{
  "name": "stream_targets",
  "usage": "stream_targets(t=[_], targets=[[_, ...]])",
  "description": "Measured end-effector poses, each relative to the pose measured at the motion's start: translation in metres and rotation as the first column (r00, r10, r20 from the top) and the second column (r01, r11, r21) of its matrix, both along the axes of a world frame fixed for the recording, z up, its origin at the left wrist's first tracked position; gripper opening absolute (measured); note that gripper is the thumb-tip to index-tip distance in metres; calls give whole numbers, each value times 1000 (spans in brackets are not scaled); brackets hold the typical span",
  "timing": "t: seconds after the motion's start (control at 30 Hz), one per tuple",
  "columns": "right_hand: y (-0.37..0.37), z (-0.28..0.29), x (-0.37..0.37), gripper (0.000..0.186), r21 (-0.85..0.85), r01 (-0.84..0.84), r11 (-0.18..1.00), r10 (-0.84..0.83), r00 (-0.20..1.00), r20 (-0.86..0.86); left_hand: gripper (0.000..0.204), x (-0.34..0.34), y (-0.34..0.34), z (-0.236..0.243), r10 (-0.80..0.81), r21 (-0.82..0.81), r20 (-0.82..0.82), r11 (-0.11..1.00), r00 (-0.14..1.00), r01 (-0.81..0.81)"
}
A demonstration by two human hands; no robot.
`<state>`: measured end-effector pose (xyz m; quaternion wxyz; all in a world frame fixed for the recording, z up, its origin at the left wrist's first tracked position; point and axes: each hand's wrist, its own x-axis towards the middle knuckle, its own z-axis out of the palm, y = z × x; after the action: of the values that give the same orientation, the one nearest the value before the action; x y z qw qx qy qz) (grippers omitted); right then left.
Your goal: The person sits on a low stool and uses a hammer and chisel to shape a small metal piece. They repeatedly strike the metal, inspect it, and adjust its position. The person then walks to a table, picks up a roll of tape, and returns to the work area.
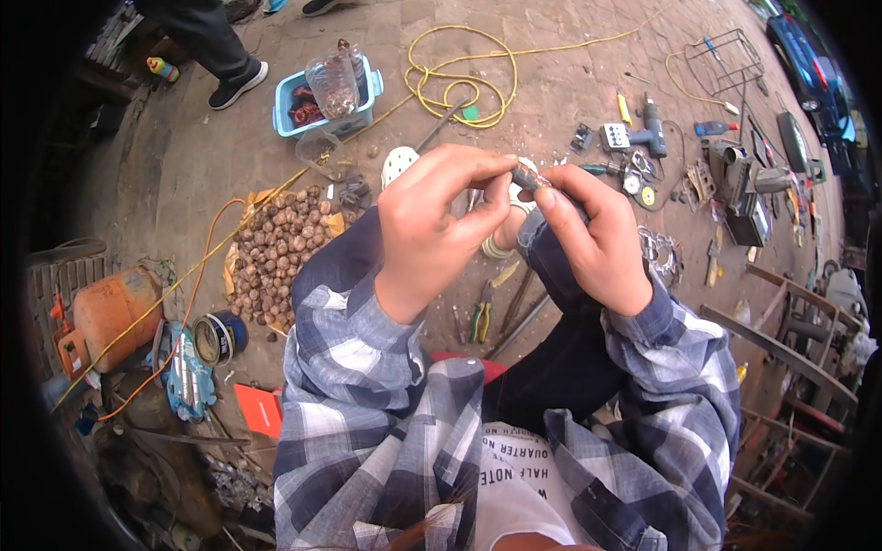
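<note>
My left hand [424,225] and my right hand [599,237] are raised in front of my knees, their fingertips meeting at a small dark, roughly cylindrical piece [527,177] with a shiny metallic end. Thumb and forefinger of each hand pinch it from opposite sides. Its exact kind is too small and partly covered to tell. On the ground below, between my legs, lie pliers with yellow and green handles [480,319] and a few metal rods [516,300]. A white clog [399,166] shows beyond my left hand.
At left, a heap of walnuts [276,253], an orange gas cylinder [118,317] and an open tin [213,340]. Farther off are a blue basin [285,118] and coiled yellow cord [424,75]. A power drill [654,127] and scattered tools lie right. Another person's leg [209,41] stands far left.
</note>
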<state>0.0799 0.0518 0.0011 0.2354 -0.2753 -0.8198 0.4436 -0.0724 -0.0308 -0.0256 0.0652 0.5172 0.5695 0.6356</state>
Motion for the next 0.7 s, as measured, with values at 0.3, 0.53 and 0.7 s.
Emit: stream_targets(t=[0.3,0.53,0.7], targets=[[0,-1,-1,21,-186,-66,980,52,995,-80,16,1,-4,2,-74,-106,403,986,912,127],[1,0,-2,23,-401,-153,903,92,982,-168,33,0,2,-10,-441,119,596,875,671,470],[7,-11,-10,28,-352,-124,928,93,990,-104,27,-7,2,-11,-352,61,688,899,635,433]])
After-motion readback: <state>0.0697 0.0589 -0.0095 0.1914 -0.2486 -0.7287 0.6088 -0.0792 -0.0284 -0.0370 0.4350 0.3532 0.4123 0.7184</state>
